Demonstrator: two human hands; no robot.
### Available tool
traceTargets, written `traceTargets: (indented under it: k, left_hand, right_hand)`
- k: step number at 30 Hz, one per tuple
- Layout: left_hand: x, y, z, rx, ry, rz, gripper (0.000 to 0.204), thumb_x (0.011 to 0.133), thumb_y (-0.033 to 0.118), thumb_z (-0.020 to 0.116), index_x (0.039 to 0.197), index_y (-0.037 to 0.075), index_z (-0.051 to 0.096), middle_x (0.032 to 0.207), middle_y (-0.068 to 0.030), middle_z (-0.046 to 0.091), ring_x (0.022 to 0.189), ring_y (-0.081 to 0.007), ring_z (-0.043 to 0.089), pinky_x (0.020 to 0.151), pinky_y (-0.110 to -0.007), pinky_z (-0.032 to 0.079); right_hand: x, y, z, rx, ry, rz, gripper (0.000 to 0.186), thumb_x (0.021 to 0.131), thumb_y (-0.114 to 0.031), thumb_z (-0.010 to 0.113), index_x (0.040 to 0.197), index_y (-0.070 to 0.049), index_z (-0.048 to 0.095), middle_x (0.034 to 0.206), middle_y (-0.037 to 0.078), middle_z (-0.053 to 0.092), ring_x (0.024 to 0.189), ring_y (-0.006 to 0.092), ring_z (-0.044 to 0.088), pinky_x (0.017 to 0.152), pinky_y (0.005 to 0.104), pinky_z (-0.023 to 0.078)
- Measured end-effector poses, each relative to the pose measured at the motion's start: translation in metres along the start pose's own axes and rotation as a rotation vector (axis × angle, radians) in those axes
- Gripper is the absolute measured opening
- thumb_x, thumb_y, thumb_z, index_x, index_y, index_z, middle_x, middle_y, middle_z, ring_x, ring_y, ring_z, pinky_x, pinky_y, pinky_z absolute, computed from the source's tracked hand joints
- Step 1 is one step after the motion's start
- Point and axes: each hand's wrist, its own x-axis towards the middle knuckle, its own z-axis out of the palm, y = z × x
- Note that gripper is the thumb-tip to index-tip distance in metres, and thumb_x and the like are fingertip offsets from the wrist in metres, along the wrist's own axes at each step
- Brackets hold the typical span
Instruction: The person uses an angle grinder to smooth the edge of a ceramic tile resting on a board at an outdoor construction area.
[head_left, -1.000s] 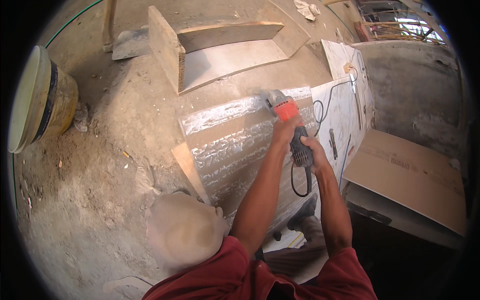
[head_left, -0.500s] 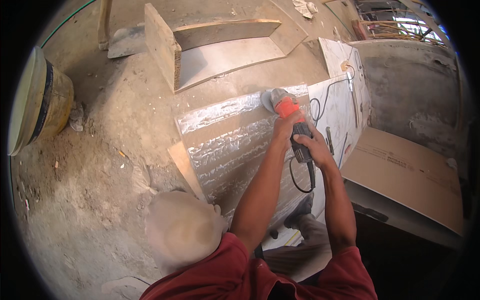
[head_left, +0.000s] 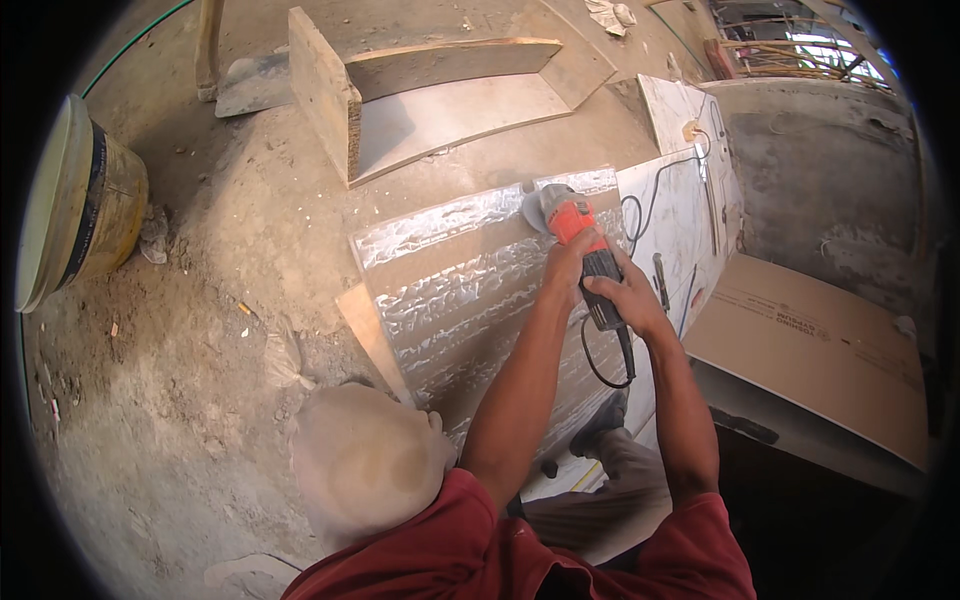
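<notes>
Left hand (head_left: 568,264) and right hand (head_left: 628,292) clamp a red-and-black grinder (head_left: 572,217). Disc (head_left: 534,212) stands near the far edge of a silver-striped panel (head_left: 450,250)

A stained bucket (head_left: 118,205) sits left of some boards (head_left: 450,68).

I'm in a dk red shirt (head_left: 425,555), loose fabric w/ soft folds & creases, darker in the shaded parts. Short sleeves, same colour: L sleeve (head_left: 462,515) & R sleeve (head_left: 705,540) both stop abv the elbow, so L forearm (head_left: 520,375) & R forearm (head_left: 686,410) are bare. L hand (head_left: 570,263) & R hand (head_left: 632,297) are bare too. Btwn the arms, part of my trousers (head_left: 637,475) shows: dull grey-brown cloth, wrinkled. Dk shoe (head_left: 602,415), approx. black; finer details too small to tell.
</notes>
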Motion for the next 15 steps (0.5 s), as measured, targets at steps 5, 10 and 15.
traceTargets:
  k: [5, 10, 15]
  left_hand:
    - [0.003, -0.006, -0.001, -0.024, -0.041, -0.020, 0.032, 0.082, 0.024, 0.074, 0.099, 0.000, 0.064, 0.081, -0.0079, 0.065, 0.065, -0.0197, 0.066, 0.058, -0.035, 0.055]
    - [0.014, -0.005, -0.008, 0.069, -0.008, -0.010, 0.030, 0.081, 0.024, 0.075, 0.095, 0.000, 0.065, 0.082, -0.0078, 0.066, 0.065, -0.0180, 0.065, 0.057, -0.033, 0.053]
    - [0.013, 0.009, -0.009, 0.182, -0.010, 0.000, 0.034, 0.085, 0.024, 0.071, 0.106, 0.000, 0.060, 0.084, -0.0086, 0.064, 0.064, -0.0200, 0.065, 0.058, -0.035, 0.055]
  right_hand:
    - [0.002, 0.010, -0.004, -0.082, 0.026, -0.017, 0.084, 0.079, -0.018, 0.070, 0.152, 0.000, 0.031, 0.117, 0.014, 0.063, 0.101, 0.0199, 0.062, 0.087, 0.0313, 0.050]
    - [0.003, 0.015, 0.005, 0.047, 0.042, -0.049, 0.083, 0.080, -0.017, 0.070, 0.151, 0.000, 0.032, 0.115, 0.013, 0.063, 0.098, 0.0185, 0.062, 0.085, 0.0305, 0.050]
    - [0.000, 0.000, 0.014, 0.270, 0.016, -0.001, 0.076, 0.083, -0.014, 0.068, 0.151, -0.003, 0.035, 0.106, 0.006, 0.062, 0.087, 0.0124, 0.059, 0.074, 0.0266, 0.050]
